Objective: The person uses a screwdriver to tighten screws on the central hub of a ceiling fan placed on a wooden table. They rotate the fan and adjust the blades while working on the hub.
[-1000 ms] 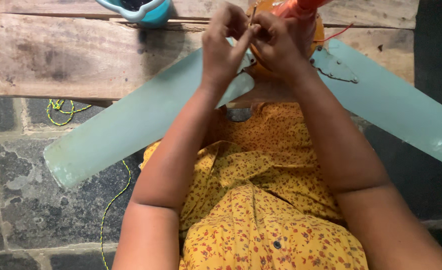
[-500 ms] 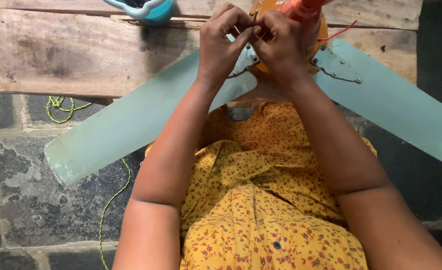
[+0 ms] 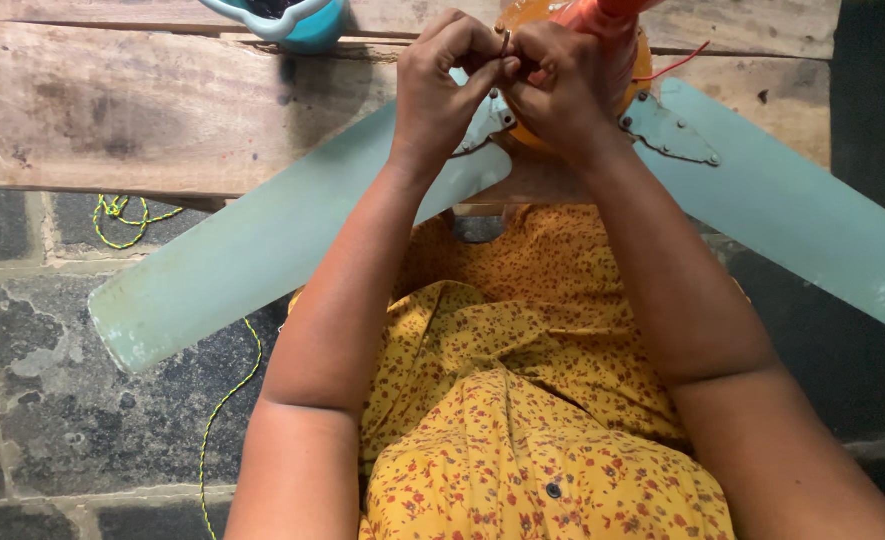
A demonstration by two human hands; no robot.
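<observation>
Here the orange fan hub (image 3: 552,20) is serving as the landmark, lying on the wooden plank (image 3: 142,110) near the top of the head view.

Far to the left of the hub, a coil of yellow-green cord (image 3: 117,215) is lying on the stone floor (image 3: 32,420) just below the plank's edge. Up-left of the hub, a teal container (image 3: 312,25) with a pale handle is sitting at the plank's far edge, cut off by the frame. The left fan blade (image 3: 262,250), pale green, is running from the hub down and to the left, its long axis slanting across the plank and out over the floor.

The left hand (image 3: 442,85) is hovering just left of the hub, fingers curled closed, thumb and forefinger pinching a thin dark wire (image 3: 505,42) that is standing nearly upright between the two hands. The right hand (image 3: 562,90) is covering the hub's front, fingers also curled shut on the same wire from the other side; both hands are equally near, knuckles almost touching. The wire's lower end is hidden behind the fingers.

To the hub's right, a grey metal bracket (image 3: 667,130) is joining the right fan blade (image 3: 792,210), which is slanting down-right. A thin red wire (image 3: 677,65) is trailing right of the hub. No labels or signs are showing.
</observation>
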